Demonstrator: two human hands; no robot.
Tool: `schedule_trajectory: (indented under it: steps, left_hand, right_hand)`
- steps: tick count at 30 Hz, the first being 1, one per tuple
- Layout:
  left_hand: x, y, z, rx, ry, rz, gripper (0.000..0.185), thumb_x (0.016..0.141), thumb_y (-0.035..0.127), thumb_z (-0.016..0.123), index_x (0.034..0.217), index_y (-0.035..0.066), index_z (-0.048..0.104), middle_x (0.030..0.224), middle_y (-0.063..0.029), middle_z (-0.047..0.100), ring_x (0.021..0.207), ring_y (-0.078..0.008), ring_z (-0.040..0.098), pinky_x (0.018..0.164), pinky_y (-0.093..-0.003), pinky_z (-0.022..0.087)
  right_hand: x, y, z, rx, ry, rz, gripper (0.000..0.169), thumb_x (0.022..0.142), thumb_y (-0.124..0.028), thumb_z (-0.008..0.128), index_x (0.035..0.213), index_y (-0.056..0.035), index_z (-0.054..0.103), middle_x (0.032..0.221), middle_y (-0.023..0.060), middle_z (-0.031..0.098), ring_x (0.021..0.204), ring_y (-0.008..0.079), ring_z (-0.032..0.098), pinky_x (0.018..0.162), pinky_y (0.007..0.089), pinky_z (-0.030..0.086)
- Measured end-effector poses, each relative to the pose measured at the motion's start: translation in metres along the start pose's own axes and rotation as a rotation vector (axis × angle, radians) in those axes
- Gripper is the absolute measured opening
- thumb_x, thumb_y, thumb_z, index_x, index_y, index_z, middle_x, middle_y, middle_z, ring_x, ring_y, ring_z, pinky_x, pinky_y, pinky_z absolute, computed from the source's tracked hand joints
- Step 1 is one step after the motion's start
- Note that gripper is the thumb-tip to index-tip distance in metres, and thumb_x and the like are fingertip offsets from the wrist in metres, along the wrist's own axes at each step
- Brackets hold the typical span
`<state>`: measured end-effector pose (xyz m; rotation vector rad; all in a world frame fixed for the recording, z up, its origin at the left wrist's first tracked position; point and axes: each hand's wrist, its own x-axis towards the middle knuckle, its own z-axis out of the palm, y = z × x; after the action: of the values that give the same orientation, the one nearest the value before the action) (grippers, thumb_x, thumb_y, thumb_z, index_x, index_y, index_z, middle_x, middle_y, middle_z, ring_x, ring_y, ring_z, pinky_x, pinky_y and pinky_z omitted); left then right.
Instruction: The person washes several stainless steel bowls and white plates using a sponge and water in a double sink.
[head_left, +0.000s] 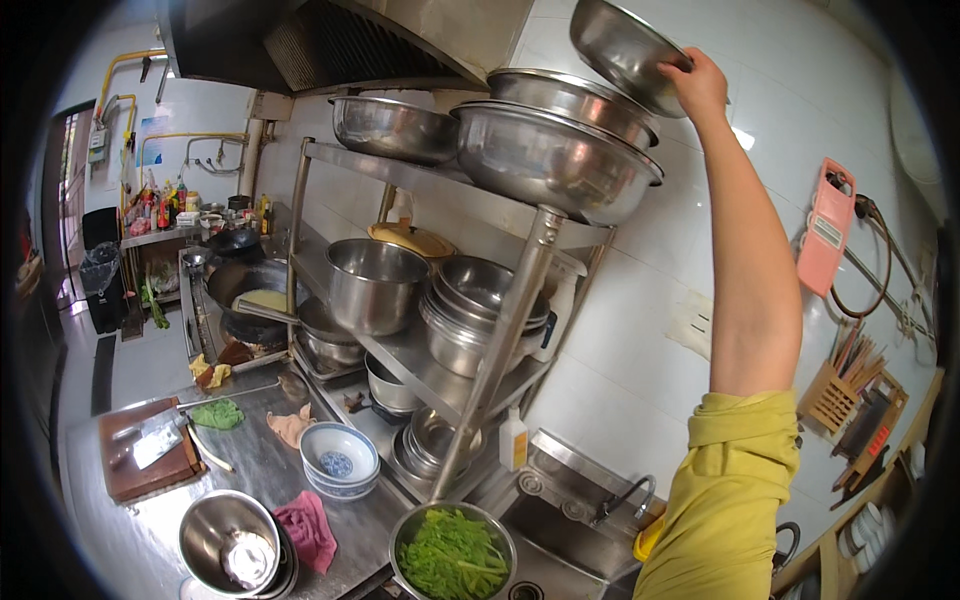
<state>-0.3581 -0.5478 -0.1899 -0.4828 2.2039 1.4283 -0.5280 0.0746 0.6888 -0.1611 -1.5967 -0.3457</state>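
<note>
My right hand is raised high and grips the rim of a tilted stainless steel basin. That basin is just above two nested steel basins, an upper one and a larger lower one, on the top tier of a metal rack; whether they touch is not clear. Another steel basin stands to their left on the same tier. Low in front of me, a steel bowl holds chopped leafy greens. My left hand is out of view.
Pots fill the rack's middle tier. A cleaver lies on a wooden chopping board, left of blue-and-white bowls and an empty steel bowl. A sink is at lower right. A range hood overhangs the wok.
</note>
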Motion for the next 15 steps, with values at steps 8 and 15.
schedule_trajectory:
  steps: [8,15]
  left_hand:
    - [-0.013,0.065,0.004,0.094,-0.018,-0.009,0.027,0.08,0.026,0.055,0.096,0.005,0.058,0.08,-0.0103,0.061,0.066,-0.0158,0.053,0.06,-0.0288,0.043]
    - [0.004,0.091,0.023,0.244,-0.179,0.157,0.028,0.08,0.028,0.054,0.091,0.002,0.058,0.075,-0.0114,0.06,0.064,-0.0174,0.053,0.06,-0.0302,0.043]
  right_hand:
    - [-0.022,-0.009,0.078,0.075,-0.161,-0.054,0.033,0.074,-0.031,0.059,0.096,-0.0068,0.059,0.088,0.0112,0.06,0.083,0.0281,0.056,0.073,0.0351,0.044]
    - [-0.109,-0.006,-0.022,0.169,-0.138,-0.237,0.022,0.079,-0.026,0.055,0.087,-0.0067,0.062,0.084,0.0081,0.061,0.08,0.022,0.057,0.07,0.0299,0.044]
